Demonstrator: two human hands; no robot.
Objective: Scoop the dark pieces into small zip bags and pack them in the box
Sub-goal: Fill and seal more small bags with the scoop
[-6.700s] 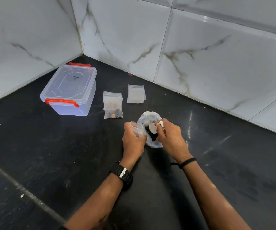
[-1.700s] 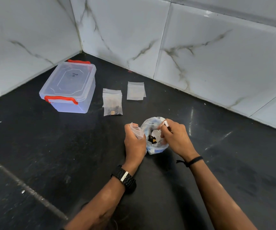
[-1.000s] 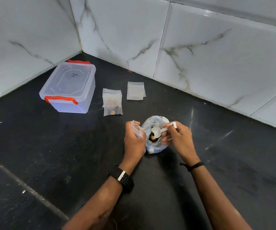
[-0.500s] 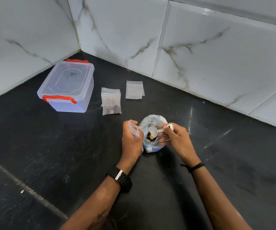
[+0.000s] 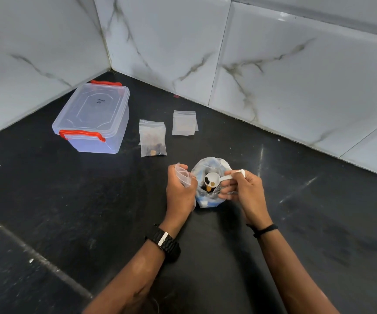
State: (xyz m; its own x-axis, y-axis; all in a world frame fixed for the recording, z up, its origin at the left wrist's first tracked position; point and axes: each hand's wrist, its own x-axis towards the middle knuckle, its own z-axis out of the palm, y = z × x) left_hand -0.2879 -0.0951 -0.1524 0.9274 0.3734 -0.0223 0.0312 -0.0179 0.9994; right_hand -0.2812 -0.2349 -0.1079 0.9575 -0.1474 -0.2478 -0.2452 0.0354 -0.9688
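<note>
Dark pieces [image 5: 207, 179] sit in the white plastic scoop [image 5: 212, 179], pinched by the right hand [image 5: 243, 191] over the open blue-white supply bag [image 5: 209, 196]. Bare black counter spreads near and right. Left hand [image 5: 179, 191] grips a clear zip bag [image 5: 183, 176]. Far left: lidded clear box [image 5: 93, 120], a filled bag [image 5: 152, 138].

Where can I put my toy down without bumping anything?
Bare dark floor left of the left hand, below the box. More room right of the right hand, toward the wall. It's crowded around the big bag and the small bags.
</note>
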